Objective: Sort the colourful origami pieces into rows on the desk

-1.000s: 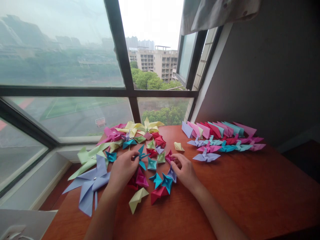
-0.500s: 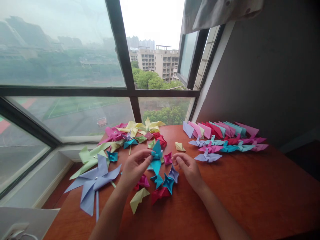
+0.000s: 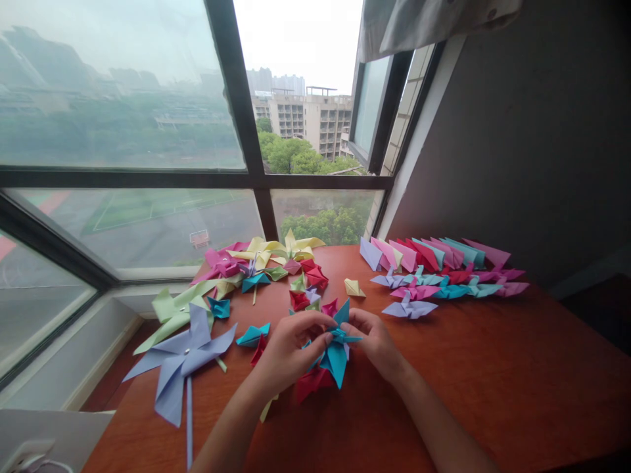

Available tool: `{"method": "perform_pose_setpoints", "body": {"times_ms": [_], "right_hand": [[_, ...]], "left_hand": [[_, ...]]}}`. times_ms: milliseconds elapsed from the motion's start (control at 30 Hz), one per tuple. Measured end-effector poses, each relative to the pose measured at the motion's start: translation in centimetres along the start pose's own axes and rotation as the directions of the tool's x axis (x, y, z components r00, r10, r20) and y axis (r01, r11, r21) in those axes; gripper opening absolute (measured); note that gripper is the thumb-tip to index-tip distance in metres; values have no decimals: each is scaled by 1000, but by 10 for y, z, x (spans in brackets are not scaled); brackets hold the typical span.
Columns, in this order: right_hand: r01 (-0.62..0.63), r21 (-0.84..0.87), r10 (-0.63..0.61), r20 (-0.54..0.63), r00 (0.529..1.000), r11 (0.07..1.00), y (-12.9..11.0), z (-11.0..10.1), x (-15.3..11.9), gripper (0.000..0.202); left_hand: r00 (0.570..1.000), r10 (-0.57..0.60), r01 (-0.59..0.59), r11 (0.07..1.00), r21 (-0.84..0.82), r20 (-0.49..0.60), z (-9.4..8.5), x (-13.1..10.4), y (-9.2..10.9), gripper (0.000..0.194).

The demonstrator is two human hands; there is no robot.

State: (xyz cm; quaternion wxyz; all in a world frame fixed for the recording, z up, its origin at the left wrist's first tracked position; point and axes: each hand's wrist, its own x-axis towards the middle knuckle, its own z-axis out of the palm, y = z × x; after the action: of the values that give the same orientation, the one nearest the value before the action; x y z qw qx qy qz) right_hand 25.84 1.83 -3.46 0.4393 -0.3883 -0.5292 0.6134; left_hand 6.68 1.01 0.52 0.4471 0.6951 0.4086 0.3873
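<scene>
A blue origami crane (image 3: 337,363) is between my two hands, its wings spread and one pointing down toward me. My left hand (image 3: 296,348) is closed, pinching the crane from the left with thumb and fingers. From the other side, my right hand (image 3: 374,341) also has its fingers closed on the crane's edge. Under and around the hands lie small folded paper pieces, among them a dark red one (image 3: 313,384) and a magenta one (image 3: 329,307). My hands partly cover several of these.
Paper pinwheels line the left of the wooden table (image 3: 473,394), a lavender one (image 3: 187,355) nearest. Rows of paper cranes (image 3: 410,307) and folded paper shapes (image 3: 434,253) stand at the right. A pale yellow paper piece (image 3: 353,288) sits between the groups. Windows rise behind.
My left hand has moved right and slightly toward me with the blue crane. My right hand, apart from it before, now grips its right side.
</scene>
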Motion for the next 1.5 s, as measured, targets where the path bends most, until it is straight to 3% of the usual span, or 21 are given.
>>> {"method": "perform_pose_setpoints", "body": {"times_ms": [133, 267, 433, 633, 833, 1133, 1500], "right_hand": [[40, -2, -40, -105, 994, 999, 0, 1, 2, 33], [103, -26, -106, -225, 969, 994, 3, 0, 3, 29], [117, -96, -140, -288, 947, 988, 9, -1, 3, 30], [73, -40, -79, -199, 977, 997, 4, -2, 2, 29], [51, -34, -52, -33, 998, 998, -4, -3, -1, 26], [132, -50, -133, -35, 990, 990, -7, -4, -1, 24], [81, -3, -81, -55, 995, 997, -6, -6, -1, 21]], "left_hand": [[997, -22, 14, 995, -101, -72, 6, 0, -4, 36], [988, -40, 42, 999, 9, -152, 6, 1, 1, 24], [999, 6, 2, 983, 183, -44, 4, 0, 6, 23], [998, 49, -30, 937, 347, -47, 7, 0, 0, 19], [996, 39, -7, 935, 355, -83, 5, 2, -4, 18], [997, 13, 12, 942, 336, -71, 5, 3, -2, 15], [998, -25, 41, 962, 269, -62, 2, 3, 0, 20]]}}
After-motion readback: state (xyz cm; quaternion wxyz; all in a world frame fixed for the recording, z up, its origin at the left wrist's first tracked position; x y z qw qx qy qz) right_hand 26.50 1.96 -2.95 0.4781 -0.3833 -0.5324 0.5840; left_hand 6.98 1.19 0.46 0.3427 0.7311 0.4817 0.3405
